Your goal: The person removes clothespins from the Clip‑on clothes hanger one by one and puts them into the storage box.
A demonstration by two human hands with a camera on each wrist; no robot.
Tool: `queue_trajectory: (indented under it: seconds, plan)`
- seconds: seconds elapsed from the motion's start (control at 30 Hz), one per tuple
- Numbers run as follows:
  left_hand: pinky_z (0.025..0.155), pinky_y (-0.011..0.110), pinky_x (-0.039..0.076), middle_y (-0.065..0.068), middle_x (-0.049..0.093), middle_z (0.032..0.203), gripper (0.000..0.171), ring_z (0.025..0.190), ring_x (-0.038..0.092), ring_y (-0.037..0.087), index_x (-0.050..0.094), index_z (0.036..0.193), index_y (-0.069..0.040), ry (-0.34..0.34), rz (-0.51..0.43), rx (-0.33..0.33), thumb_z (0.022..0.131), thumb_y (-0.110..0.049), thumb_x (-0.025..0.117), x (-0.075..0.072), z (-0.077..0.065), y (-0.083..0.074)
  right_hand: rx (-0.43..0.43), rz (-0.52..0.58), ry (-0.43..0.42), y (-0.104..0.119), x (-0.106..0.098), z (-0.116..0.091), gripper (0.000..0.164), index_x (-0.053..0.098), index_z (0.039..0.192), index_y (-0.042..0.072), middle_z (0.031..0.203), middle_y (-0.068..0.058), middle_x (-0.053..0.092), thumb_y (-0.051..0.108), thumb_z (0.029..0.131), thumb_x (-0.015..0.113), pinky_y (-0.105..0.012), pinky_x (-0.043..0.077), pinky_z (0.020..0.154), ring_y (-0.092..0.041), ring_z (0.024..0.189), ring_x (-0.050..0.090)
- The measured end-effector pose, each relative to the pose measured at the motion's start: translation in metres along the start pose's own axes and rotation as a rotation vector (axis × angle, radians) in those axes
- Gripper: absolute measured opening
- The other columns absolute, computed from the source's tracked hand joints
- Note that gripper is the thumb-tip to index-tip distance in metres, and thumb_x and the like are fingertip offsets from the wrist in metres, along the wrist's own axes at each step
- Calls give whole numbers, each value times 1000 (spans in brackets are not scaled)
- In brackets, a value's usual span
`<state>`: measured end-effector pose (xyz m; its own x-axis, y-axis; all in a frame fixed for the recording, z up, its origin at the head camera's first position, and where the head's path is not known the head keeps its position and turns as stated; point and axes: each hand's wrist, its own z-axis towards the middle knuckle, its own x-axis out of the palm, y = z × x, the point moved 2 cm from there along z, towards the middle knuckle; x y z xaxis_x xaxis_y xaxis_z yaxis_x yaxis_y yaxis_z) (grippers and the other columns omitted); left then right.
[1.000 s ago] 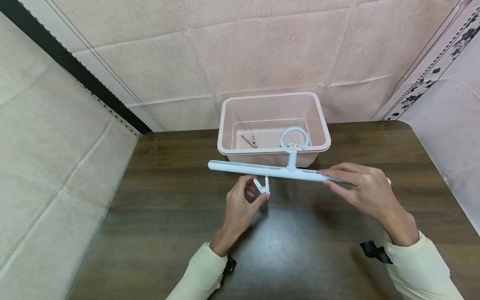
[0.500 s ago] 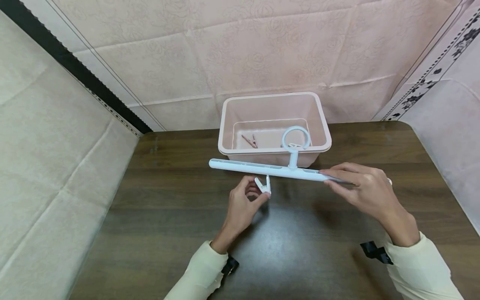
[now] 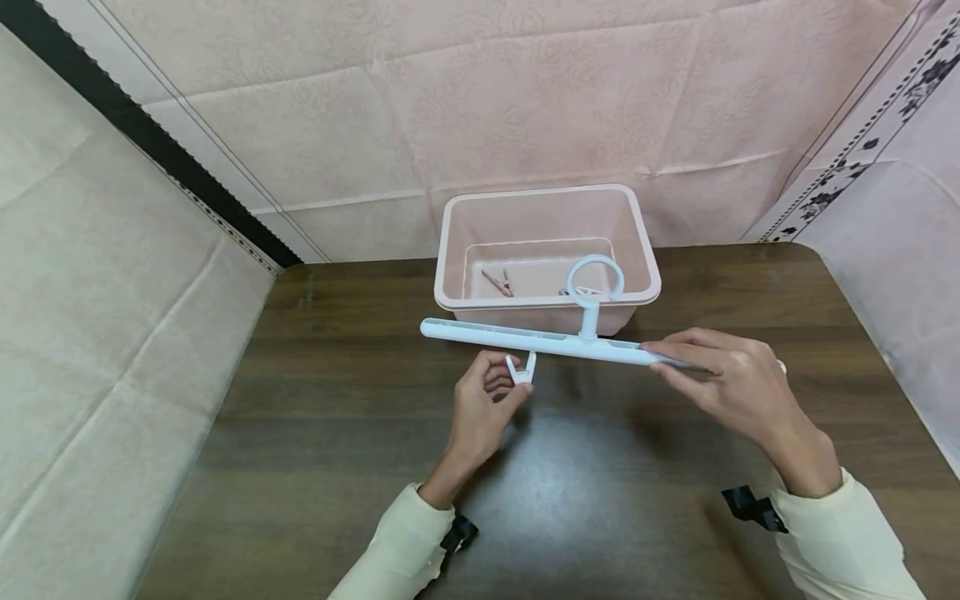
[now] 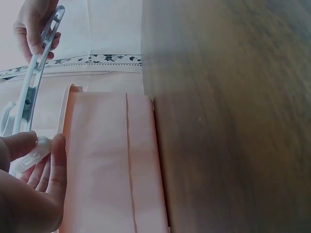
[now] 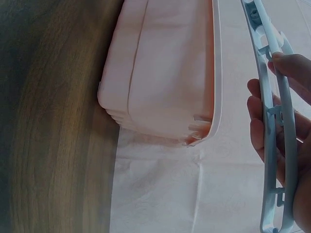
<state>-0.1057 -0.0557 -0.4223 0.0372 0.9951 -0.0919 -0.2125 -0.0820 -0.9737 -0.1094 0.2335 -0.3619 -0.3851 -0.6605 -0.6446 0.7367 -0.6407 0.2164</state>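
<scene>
A pale blue hanger bar (image 3: 510, 337) with a ring hook (image 3: 575, 287) is held nearly level above the table, in front of the bin. My right hand (image 3: 738, 387) grips its right end; in the right wrist view the thumb and fingers lie round the slotted hanger (image 5: 267, 111). My left hand (image 3: 476, 417) pinches a small white clip (image 3: 522, 375) by its lower end, just below the bar, with its two prongs pointing up. In the left wrist view the clip (image 4: 33, 158) sits between thumb and fingers near the bar's end, partly hidden by them.
Behind the hanger, a pink plastic bin (image 3: 536, 317) stands at the table's back edge. Inside lie a rose-coloured clothespin (image 3: 497, 285) and something white, partly covered by the hook. Cloth hangings (image 3: 525, 117) rise behind and beside the wooden table (image 3: 337, 433).
My left hand shifts slightly left and the clip turns a little, so its prongs now spread more evenly upward. The right hand and hanger drift very slightly right.
</scene>
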Motion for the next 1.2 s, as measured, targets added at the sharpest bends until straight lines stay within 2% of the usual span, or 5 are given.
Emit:
queue_trajectory:
  seconds: [0.3, 0.47, 0.7, 1.0, 1.2]
  plan:
    - [77, 36, 57, 11, 73, 100, 29, 87, 70, 22, 61, 105, 3, -53, 53, 71, 83, 5, 78, 0, -3, -4, 12, 10, 9, -1, 0, -1, 45, 82, 93, 14, 85, 0, 73, 50, 100, 57, -19, 33, 44, -3, 54, 49]
    - [71, 39, 58, 11, 75, 96, 27, 80, 71, 22, 62, 102, 5, -91, 123, 168, 81, 7, 78, 1, -4, -5, 10, 11, 12, 0, 0, -1, 43, 82, 94, 14, 86, 0, 73, 49, 100, 57, -19, 32, 44, -1, 53, 48]
    - [54, 31, 53, 11, 75, 91, 28, 66, 66, 14, 62, 101, 2, -160, 264, 301, 80, 9, 78, 3, -8, -7, 71, 45, 73, 1, -3, -2, 46, 82, 98, 16, 90, -3, 74, 53, 100, 55, -17, 33, 46, -2, 57, 51]
    - [49, 19, 46, 15, 74, 87, 29, 57, 59, 12, 60, 98, 4, -230, 430, 476, 77, 9, 79, 4, -11, -6, 79, 69, 72, 2, -1, -2, 47, 82, 100, 17, 93, -3, 75, 54, 100, 53, -20, 40, 52, -14, 69, 67]
    - [58, 29, 56, 20, 73, 87, 30, 73, 73, 21, 61, 94, 6, -260, 533, 609, 73, 12, 81, 4, -10, -6, 51, 73, 50, 2, 1, -1, 47, 82, 100, 17, 93, -3, 76, 53, 100, 54, -23, 46, 56, -18, 74, 71]
